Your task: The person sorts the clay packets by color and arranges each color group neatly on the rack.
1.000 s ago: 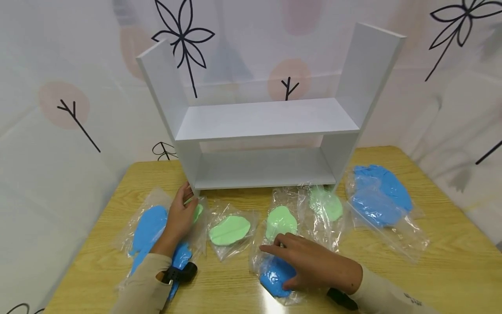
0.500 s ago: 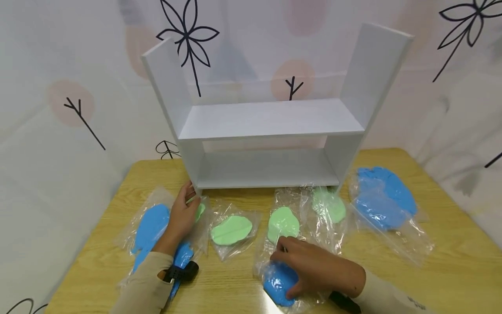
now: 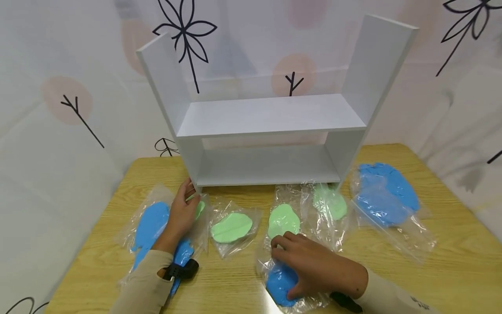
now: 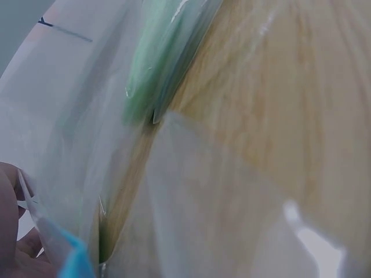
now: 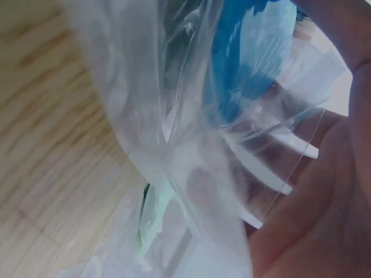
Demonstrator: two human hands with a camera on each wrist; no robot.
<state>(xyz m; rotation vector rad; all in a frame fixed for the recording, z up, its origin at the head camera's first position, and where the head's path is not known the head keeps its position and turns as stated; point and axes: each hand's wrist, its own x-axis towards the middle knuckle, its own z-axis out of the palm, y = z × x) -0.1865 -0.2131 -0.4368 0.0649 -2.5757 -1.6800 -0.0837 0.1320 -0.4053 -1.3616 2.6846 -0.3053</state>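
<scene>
In the head view my right hand (image 3: 306, 266) grips a clear plastic bag of blue slime-like material (image 3: 281, 285), with the thumb on its near side and the fingers bent over its far side. Clear film and blue also show against the palm in the right wrist view. My left hand (image 3: 182, 218) lies over a clear bag with green slime-like material (image 3: 200, 209), its fingertips at the lower left corner of a white shelf unit (image 3: 270, 168). Film covers part of that hand's fingers (image 4: 8, 214) in the left wrist view.
Flat bags of green (image 3: 231, 227), another green (image 3: 283, 220) and a third green (image 3: 330, 203) lie before the shelf. Blue bags rest at the left (image 3: 150, 226) and right (image 3: 386, 194) of the wooden table (image 3: 225, 288). A patterned cloth (image 3: 78, 174) hangs behind.
My right hand has shifted slightly right and toward me with the blue bag, its fingers drawing in more. The left hand stays by the shelf corner. The head view has tilted a little.
</scene>
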